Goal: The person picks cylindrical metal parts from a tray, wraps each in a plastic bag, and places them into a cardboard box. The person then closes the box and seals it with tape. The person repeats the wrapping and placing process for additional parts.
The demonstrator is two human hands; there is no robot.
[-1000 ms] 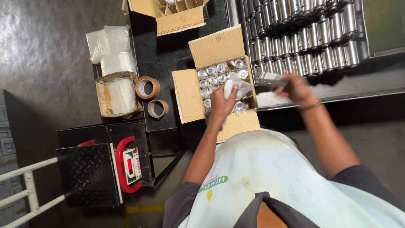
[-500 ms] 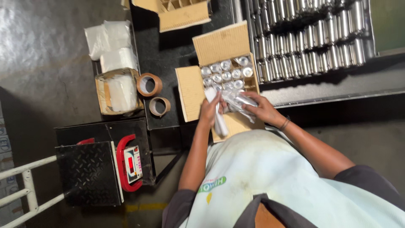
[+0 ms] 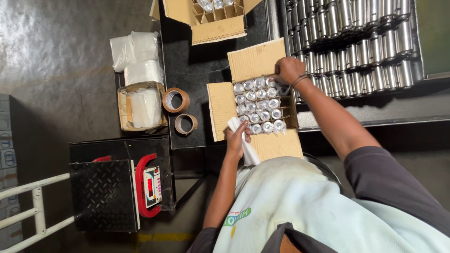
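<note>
An open cardboard box (image 3: pixel 219 108) sits on the black table, packed with several bagged metal cylinders (image 3: pixel 260 107) in divider cells. My left hand (image 3: pixel 237 139) rests at the box's near edge, gripping a bundle of clear plastic bags (image 3: pixel 247 146). My right hand (image 3: pixel 287 70) reaches to the box's far right corner, fingers closed near a bagged cylinder beside the rows of bare metal cylinders (image 3: pixel 356 42). Whether it grips anything is hidden.
Two rolls of brown tape (image 3: pixel 176 100) lie left of the box. A carton holding plastic bags (image 3: pixel 139 107) and loose bag stacks (image 3: pixel 133 47) sit further left. Another open carton (image 3: pixel 212 18) stands at the far edge. A scale with red handle (image 3: pixel 140 185) is near left.
My right hand has moved from the box's near side up to its far right corner. My left hand has drawn back to the near edge with the plastic bags.
</note>
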